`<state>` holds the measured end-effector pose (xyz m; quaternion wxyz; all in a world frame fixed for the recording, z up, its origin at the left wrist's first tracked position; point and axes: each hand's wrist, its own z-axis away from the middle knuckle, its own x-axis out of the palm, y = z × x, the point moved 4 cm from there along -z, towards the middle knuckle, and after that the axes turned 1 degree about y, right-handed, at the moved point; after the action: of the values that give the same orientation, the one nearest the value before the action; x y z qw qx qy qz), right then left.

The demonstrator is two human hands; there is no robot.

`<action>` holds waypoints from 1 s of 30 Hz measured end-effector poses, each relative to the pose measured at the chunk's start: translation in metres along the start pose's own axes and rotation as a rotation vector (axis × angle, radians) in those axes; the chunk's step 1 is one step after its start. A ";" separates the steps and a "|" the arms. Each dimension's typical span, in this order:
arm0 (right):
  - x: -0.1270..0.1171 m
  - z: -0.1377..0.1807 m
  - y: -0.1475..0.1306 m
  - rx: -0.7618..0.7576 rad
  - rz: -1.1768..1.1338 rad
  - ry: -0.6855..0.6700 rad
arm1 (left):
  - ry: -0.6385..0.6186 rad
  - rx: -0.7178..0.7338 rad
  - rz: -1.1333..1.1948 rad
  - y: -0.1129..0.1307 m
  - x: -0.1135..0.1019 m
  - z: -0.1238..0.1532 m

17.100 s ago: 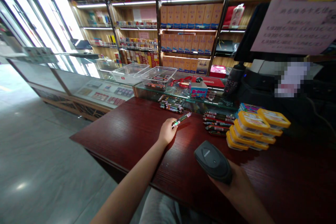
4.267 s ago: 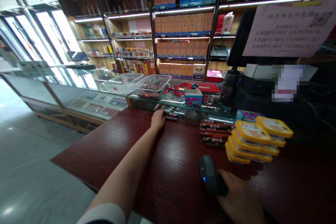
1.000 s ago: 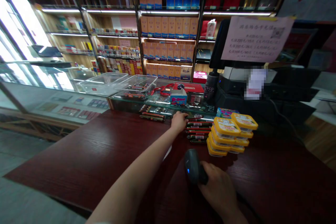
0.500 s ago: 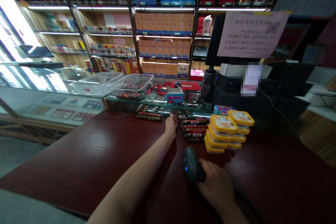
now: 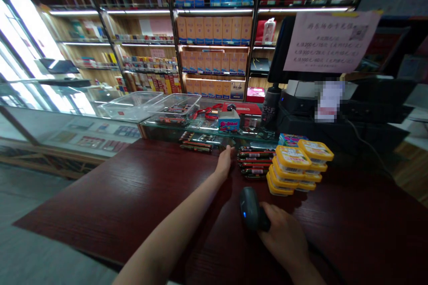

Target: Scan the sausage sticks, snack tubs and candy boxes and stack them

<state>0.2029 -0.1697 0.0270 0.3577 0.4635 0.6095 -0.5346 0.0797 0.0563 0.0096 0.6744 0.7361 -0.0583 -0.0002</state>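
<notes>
My right hand (image 5: 284, 234) is wrapped around the handle of a dark barcode scanner (image 5: 249, 209), which shows a small blue light. Stretched forward across the counter, my left hand (image 5: 226, 159) is beside the left end of a pile of slim dark-and-red wrapped sticks (image 5: 256, 163). Its fingers are mostly hidden behind the hand, so I cannot see whether it touches or grips a stick. Several yellow-lidded plastic tubs (image 5: 294, 158) are stacked to the right of the pile. A smaller group of similar sticks (image 5: 196, 146) lies left of my left hand.
The dark red counter (image 5: 133, 196) meets a glass case at the back. Clear plastic bins (image 5: 132, 104) and a small blue box (image 5: 228, 121) stand on the glass. At right is a monitor with a paper sign (image 5: 331, 42). Boxed goods (image 5: 214, 30) fill the back shelves.
The whole view has shifted slightly, so things appear farther right. My two hands keep nearly the same places relative to the sticks and tubs; the scanner stays in my right hand.
</notes>
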 end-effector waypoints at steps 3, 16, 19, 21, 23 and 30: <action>0.004 0.002 0.002 -0.005 0.017 0.003 | 0.075 0.120 -0.247 0.002 -0.040 0.002; 0.011 0.000 0.007 -0.012 0.048 0.026 | 0.123 0.266 -1.458 0.033 -0.168 -0.033; 0.010 0.000 0.006 -0.019 0.062 0.037 | 0.155 0.280 -1.522 0.038 -0.169 -0.027; 0.010 0.000 0.005 -0.021 0.070 0.041 | 0.179 0.259 -1.559 0.042 -0.171 -0.022; 0.008 0.000 0.005 -0.018 0.078 0.046 | 0.187 0.248 -1.593 0.047 -0.173 -0.016; 0.007 0.001 0.006 -0.019 0.038 0.051 | 0.130 0.248 -1.503 0.053 -0.172 0.013</action>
<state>0.2058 -0.1698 0.0180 0.3567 0.4850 0.6145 -0.5098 -0.0970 0.0534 0.0475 0.4076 0.6466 0.4983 -0.4093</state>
